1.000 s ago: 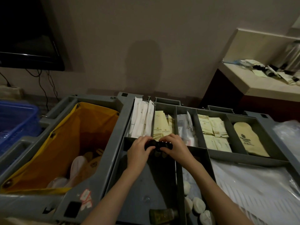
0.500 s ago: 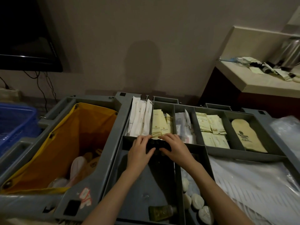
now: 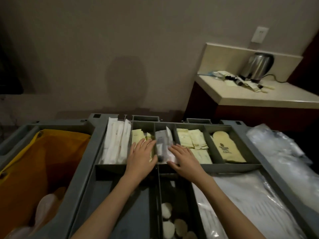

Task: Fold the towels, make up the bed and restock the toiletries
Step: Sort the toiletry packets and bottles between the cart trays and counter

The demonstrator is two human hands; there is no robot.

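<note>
Both hands reach into the back row of compartments on the grey cart (image 3: pixel 89 169), at the centre of the frame. The left hand (image 3: pixel 140 158) lies flat with fingers straight on the yellow packets (image 3: pixel 138 136) in the second slot from the left, gripping nothing. The right hand (image 3: pixel 185 158) is also spread, fingers loosely extended, resting at the edge of the clear packets (image 3: pixel 164 144) in the middle slot; whether a fingertip pinches one I cannot tell.

Left of the hands stand long white sleeves (image 3: pixel 117 142); right of them lie more pale sachets (image 3: pixel 193 142) and a tan slipper (image 3: pixel 227 149). Round white soaps (image 3: pixel 167 214) sit in the lower centre bin.

These toiletries look light and thin. The film packets are probably slippery and limp, so they should be pinched by a top corner or an edge and lifted out one at a time rather than scooped. The paper sachets seem stiffer and could be fanned with a thumb, then taken by the short side.

At the upper right a counter (image 3: pixel 259 99) carries a kettle (image 3: pixel 257 68) and scattered items (image 3: pixel 241 81).
</note>
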